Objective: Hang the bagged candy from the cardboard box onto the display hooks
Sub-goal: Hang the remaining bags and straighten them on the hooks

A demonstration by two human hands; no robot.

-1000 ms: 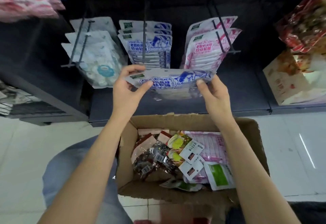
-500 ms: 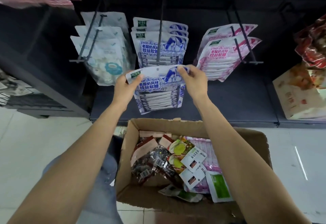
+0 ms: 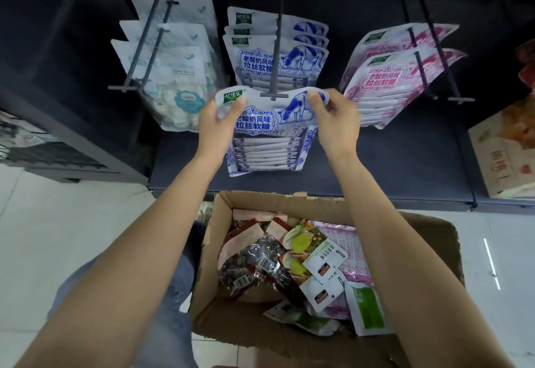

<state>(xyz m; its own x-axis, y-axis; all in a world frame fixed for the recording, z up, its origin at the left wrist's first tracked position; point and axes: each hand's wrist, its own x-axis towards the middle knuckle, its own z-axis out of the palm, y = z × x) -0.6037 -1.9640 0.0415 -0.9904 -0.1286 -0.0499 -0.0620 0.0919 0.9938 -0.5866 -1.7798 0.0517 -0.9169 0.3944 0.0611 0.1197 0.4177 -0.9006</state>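
While the cardboard box [image 3: 318, 335] sits open below my arms with mixed bags left inside, the display rack [image 3: 405, 165] fills the view above it, three hooks loaded. Middle hook [image 3: 277, 49] runs straight out toward me, long axis pointing at my chest, its crossbar tip [image 3: 274, 95] touching the top edge of the blue cow bag [image 3: 269, 133] at centre. Bag hangs upright, wide edge crosswise to the hook. My left hand [image 3: 215, 124] pinches the top left corner, my right hand [image 3: 335, 121] pinches the top right; both equally near. Bag's hang hole is hidden, so I can't tell if it's threaded; likely I need to push it away along the hook.
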